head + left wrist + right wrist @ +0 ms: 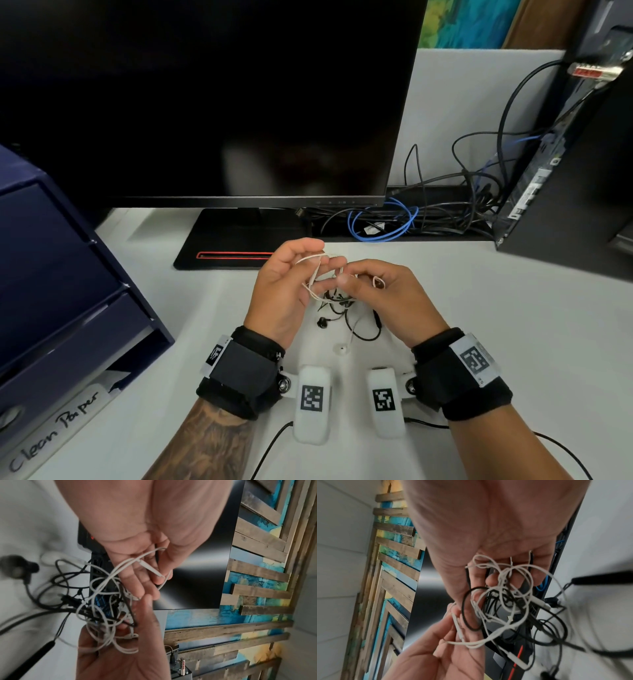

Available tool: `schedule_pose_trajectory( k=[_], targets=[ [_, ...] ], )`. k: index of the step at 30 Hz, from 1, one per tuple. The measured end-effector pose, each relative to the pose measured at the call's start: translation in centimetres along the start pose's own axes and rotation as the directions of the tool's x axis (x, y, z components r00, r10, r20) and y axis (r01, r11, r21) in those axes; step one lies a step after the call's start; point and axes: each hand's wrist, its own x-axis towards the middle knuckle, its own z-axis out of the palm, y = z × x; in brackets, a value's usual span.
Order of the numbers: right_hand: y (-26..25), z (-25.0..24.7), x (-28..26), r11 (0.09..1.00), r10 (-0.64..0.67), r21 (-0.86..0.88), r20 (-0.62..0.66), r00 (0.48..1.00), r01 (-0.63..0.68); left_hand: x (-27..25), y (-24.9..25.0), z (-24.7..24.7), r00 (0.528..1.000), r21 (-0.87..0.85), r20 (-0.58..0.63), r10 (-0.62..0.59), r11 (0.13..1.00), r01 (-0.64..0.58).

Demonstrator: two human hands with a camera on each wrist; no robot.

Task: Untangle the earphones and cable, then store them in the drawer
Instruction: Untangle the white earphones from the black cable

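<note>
Head view: untangling in hand. Judgement: feed one free end back through its loops rather than pull. The left hand [286, 284] pinches a loop of the white cable [313, 274]; the right hand [383, 291] clasps the knot above the desk [513, 342].

Left wrist view: white plug [150, 568] rests across curled fingers [137, 577].

Right wrist view: black earphones [471, 608] interlace the white strands.

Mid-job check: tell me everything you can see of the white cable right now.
The white cable is thin, rubbery-looking and looped many times, with a slim white inline piece lying across the left hand fingers. The left hand pinches one loop; the right hand holds the knotted bunch. It is raised above the desk, interwoven with the black earphones. A white earbud lies on the desk.
</note>
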Motion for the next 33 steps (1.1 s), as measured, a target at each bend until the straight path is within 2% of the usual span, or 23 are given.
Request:
schedule_pose_trajectory(
  k=[6,10,13,15,17,20,24,29,33],
  targets=[
    [0.5,-0.3,0.2,0.997,-0.081,-0.024,-0.14,0.987,0.079,0.0,-0.3,-0.3,0.997,0.289,-0.05,0.057,0.956,-0.04],
    [0.4,-0.7,0.6,0.976,-0.072,0.17,-0.325,0.943,0.133,0.3,-0.9,-0.4,0.998,0.422,-0.04,0.049,0.906,-0.027],
    [0.0,-0.8,0.6,0.941,-0.009,0.309,-0.381,0.924,0.137,0.4,-1.6,-0.7,0.997,0.549,0.009,0.079,0.833,-0.071],
    [-0.1,-1.1,0.8,0.9,0.044,0.415,-0.39,0.92,0.133,0.5,-1.7,-0.9,0.991,0.591,-0.034,0.132,0.802,-0.087],
    [-0.2,-1.2,0.9,0.872,0.073,0.475,-0.371,0.926,0.121,0.7,-1.6,-1.1,0.974,0.577,-0.12,0.193,0.812,-0.09],
    [-0.1,-0.8,0.8,0.905,0.051,0.412,-0.356,0.933,0.108,0.9,-1.4,-1.1,0.944,0.472,-0.233,0.233,0.876,-0.1],
    [0.4,-0.7,0.8,0.988,-0.027,0.13,-0.38,0.925,0.082,0.8,-0.6,-1.3,0.923,0.28,-0.315,0.223,0.951,-0.134],
    [0.8,-0.8,0.9,0.993,0.028,0.118,-0.451,0.892,0.028,0.8,-0.9,-1.0,0.901,0.389,-0.321,0.293,0.908,-0.157],
    [0.4,-0.7,0.8,0.986,0.095,0.162,-0.399,0.912,-0.031,0.8,-0.9,-0.9,0.897,0.466,-0.286,0.337,0.867,-0.177]
  ],
)
